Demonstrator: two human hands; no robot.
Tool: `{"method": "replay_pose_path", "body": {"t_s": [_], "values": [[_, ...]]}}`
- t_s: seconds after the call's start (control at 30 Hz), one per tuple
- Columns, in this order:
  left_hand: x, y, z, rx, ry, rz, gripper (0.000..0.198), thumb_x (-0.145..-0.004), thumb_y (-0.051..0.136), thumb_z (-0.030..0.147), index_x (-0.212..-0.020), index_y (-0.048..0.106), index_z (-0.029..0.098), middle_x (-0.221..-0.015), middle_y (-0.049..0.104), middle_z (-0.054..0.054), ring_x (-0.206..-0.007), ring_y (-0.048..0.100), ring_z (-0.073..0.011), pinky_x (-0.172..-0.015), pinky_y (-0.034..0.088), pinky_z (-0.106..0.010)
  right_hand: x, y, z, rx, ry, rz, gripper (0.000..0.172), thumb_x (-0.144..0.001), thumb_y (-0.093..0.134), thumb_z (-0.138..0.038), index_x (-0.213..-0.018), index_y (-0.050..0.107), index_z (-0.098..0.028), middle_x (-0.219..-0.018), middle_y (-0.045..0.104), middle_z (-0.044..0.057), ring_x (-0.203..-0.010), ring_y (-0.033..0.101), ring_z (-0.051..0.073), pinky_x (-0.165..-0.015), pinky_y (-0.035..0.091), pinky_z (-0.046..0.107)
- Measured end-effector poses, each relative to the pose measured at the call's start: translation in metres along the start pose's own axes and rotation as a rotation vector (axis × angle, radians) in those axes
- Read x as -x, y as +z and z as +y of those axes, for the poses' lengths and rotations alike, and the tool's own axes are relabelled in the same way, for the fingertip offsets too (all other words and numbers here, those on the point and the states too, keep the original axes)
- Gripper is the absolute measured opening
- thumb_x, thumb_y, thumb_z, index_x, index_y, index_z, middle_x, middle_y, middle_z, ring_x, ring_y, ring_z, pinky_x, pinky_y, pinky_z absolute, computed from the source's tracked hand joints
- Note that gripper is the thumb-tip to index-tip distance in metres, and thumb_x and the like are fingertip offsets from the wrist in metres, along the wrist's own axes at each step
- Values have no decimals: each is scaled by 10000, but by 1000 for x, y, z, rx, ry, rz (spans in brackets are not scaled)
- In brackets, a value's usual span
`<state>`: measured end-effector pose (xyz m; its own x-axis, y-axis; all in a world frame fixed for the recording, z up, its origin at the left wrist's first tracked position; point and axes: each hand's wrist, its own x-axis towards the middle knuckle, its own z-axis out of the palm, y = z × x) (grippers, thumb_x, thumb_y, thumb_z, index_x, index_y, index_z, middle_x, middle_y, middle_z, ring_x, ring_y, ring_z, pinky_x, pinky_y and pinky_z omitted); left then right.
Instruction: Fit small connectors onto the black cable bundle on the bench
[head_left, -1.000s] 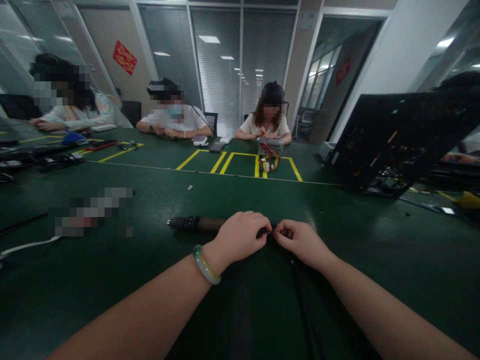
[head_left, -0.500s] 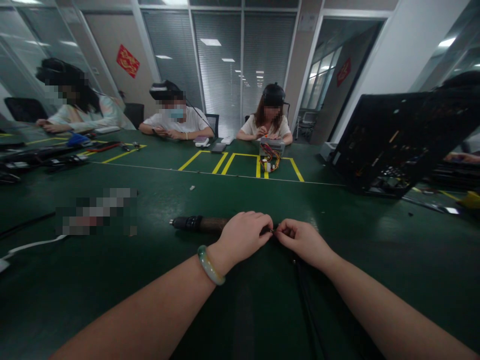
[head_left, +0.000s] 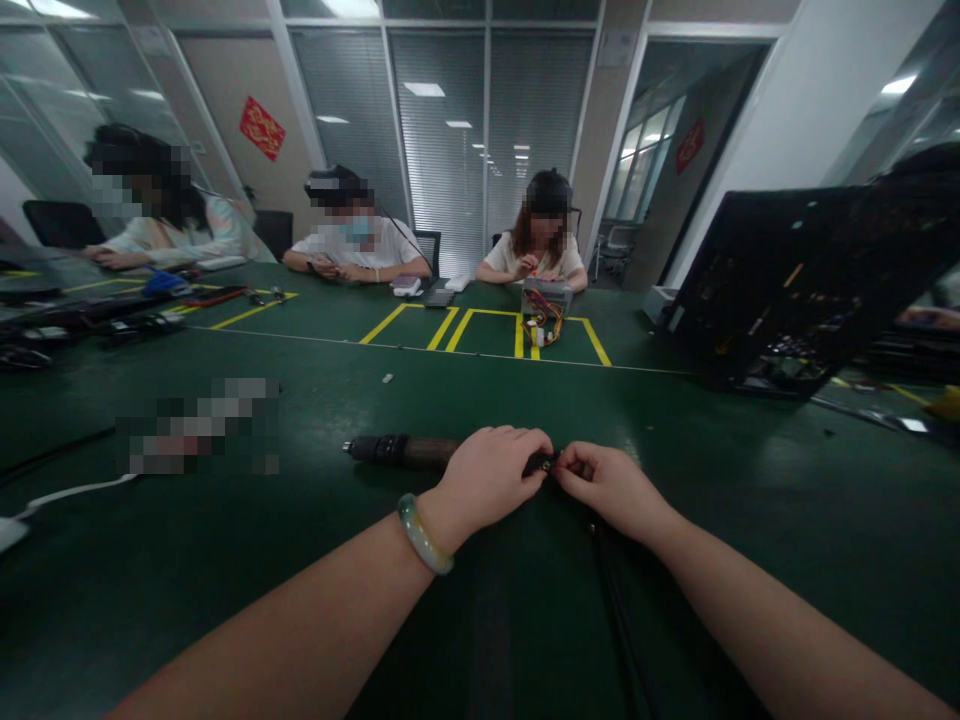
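A slim, round-bodied tool [head_left: 420,452] lies crosswise on the green table, with a black collar, a brown grip and a short metal tip pointing left; it resembles an electric screwdriver. Wrapped over its right-hand part is my left hand [head_left: 495,478], fingers closed and a green bangle at the wrist. My right hand [head_left: 611,487] pinches close to the tool's right end, thumb against forefinger. Small metal bits show between the hands, but what the right fingers hold is hidden. A black cord [head_left: 619,610] runs from beneath my right hand toward me.
The green tabletop [head_left: 315,560] spreads all round. A white cable [head_left: 75,488] leads to a blurred-out item at left. Tangled black cables [head_left: 90,320] lie farther left. A large black panel [head_left: 795,290] stands at right. Several people sit opposite, one behind a metal box with coloured wires [head_left: 547,298].
The view has shifted slightly. Both hands stay at the tool's right end, and a little more of the metal bit between the fingertips shows now.
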<state>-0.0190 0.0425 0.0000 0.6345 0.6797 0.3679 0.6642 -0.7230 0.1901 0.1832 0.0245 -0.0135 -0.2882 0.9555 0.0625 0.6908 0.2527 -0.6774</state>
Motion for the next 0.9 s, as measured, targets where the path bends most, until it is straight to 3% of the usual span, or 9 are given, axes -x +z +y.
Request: {"method": "replay_pose_path", "body": {"t_s": [0.2,0.47,0.9], "values": [[0,1,1,-5,-16,17,107,-843,612,281,-917,581,212,-871,618,5,-829,570,-184,-735,431,-327,0,0,-1,-17,8,-13,135,-867,567,-327,-850,651,-222,-741,670,-28,-637,595,142,-554,388,231],[0,1,-1,13,34,-1,102,-873,589,284,-956,618,233,-951,627,0,-879,568,-181,-769,427,-328,0,-2,-3,-14,22,-20,142,-870,572,-340,-862,657,-225,-757,673,-28,-655,601,145,-557,393,233],[0,2,-2,0,54,18,103,-876,580,282,-937,652,241,-903,646,4,-829,592,-173,-773,448,-324,3,-8,-11,-5,24,-80,125,-853,605,-313,-932,660,-233,-760,661,-30,-642,586,131,-553,420,219]]}}
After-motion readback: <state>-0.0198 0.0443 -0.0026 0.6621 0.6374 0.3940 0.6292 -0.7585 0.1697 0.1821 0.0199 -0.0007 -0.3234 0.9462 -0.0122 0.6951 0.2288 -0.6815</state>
